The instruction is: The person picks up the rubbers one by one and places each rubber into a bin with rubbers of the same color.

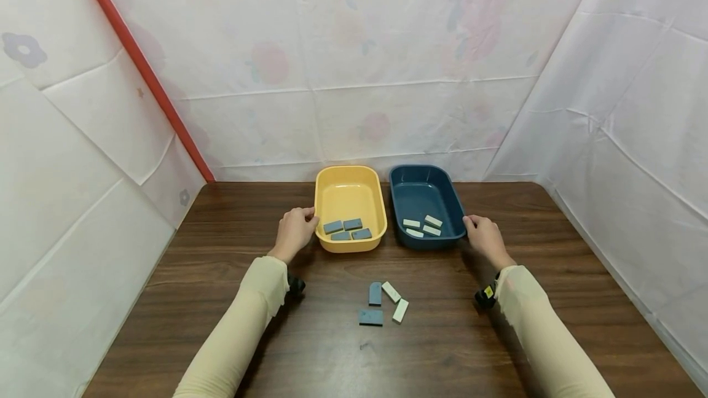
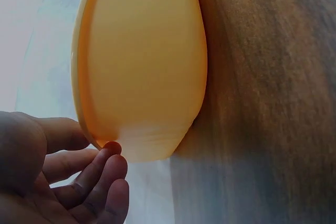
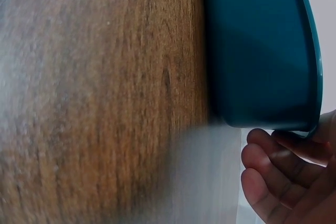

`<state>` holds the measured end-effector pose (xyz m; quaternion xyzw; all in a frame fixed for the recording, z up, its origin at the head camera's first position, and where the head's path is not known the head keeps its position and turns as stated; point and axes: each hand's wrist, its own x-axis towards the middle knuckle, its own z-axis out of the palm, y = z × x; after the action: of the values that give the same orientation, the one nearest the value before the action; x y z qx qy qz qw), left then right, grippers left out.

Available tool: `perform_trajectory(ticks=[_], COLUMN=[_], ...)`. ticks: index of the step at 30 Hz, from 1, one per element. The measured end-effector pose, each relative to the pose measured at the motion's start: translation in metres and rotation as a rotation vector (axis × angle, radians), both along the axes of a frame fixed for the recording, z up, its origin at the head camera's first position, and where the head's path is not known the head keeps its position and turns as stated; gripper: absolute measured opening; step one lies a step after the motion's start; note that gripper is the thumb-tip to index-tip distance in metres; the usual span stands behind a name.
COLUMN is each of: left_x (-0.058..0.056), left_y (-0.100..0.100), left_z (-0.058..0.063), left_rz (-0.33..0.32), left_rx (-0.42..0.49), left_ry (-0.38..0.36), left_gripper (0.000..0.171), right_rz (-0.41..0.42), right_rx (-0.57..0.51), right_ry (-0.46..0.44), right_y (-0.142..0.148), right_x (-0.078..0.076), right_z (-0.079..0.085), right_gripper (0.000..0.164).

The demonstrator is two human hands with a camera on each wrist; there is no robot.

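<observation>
From where I stand, the yellow tag (image 1: 489, 292) on the black strapped-on device (image 1: 482, 301) at the R wrist is too small to read; faint marks on the blocks can't be made out either.

Surface: dark brown wood-grain table (image 1: 442, 349), slight shine. Room: white cloth sheets (image 1: 376, 35) w/ creases and pale fruit & flower prints hang at back and both sides; a red strip (image 1: 144, 69) runs slantwise, back L corner.

Near the table's far edge, side by side w/ a narrow gap: yellow rounded-rect. plastic-looking tray (image 1: 348, 198) on L, dark blue one of like shape (image 1: 423, 195) on R. Yellow has 4 flat grey-blue blocks (image 1: 334, 227), blue has 4 small cream blocks (image 1: 432, 230), all at the near end. On the table nearer the person: 2 more grey-blue pcs (image 1: 375, 294) plus 2 cream pcs (image 1: 401, 311), close tog.

L hand (image 1: 295, 232) pinches the yellow tray's outer rim, thumb vs. fingers, rest curled loosely. R hand (image 1: 487, 239) pinches the blue tray's outer rim likewise, other fingers bent below it.

Pale yellow sleeves (image 1: 243, 318) cut off at bottom; wrist views crop both trays, blurry in parts.
</observation>
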<state>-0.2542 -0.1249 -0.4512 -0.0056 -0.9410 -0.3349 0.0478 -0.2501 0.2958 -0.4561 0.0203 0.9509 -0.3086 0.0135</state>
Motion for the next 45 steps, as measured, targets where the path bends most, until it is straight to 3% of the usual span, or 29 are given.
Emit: perform_trajectory(ticks=[15, 31, 45], left_x=[0.0037, 0.0054, 0.0039], left_y=[0.0011, -0.0033, 0.0015], left_z=[-0.0010, 0.0001, 0.0004], left_rz=[0.028, 0.032, 0.033], left_rx=[0.059, 0.083, 0.057], left_ry=[-0.005, -0.077, 0.016], left_gripper=[0.035, 0.035, 0.038], right_rz=[0.006, -0.003, -0.022], right_rx=[-0.001, 0.008, -0.030], right_ry=[-0.007, 0.027, 0.059], right_y=[0.0009, -0.0007, 0.0049], right_x=[0.0000, 0.0029, 0.0042], right_z=[0.0013, 0.0031, 0.0025], right_gripper=[0.052, 0.051, 0.053])
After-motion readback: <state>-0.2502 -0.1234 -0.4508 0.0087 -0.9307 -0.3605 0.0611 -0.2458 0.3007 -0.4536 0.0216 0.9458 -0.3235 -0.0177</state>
